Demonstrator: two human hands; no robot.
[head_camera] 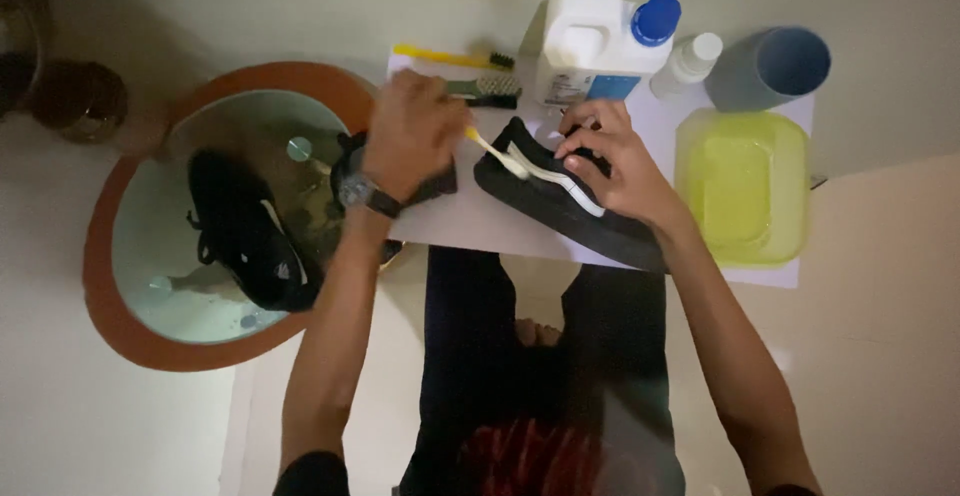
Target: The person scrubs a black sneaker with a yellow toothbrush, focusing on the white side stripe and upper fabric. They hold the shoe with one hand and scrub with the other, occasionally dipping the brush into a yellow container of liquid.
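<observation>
I had the black canvas shoe with the white side stripe (560, 196) lying on its side on the white sheet of paper (480, 221), and the scrubbing step was clearly the one in hand. My right hand (612, 156) pressed down on the shoe's upper, fingers curled over it to steady it. My left hand (412, 131), a wristwatch below it, was closed around the small white-handled toothbrush (495, 153), whose head touched the shoe's white stripe. The next stroke, I judged, called for a firm hold and short passes along that stripe. Just beyond the shoe stood a white plastic jug with a blue cap (600, 51), and beside that a grey-blue cup (772, 66). Right of the shoe sat a yellow-green plastic tub (745, 186). Left of it, a second black shoe (245, 231) lay in the round orange-rimmed basin (110, 266).
</observation>
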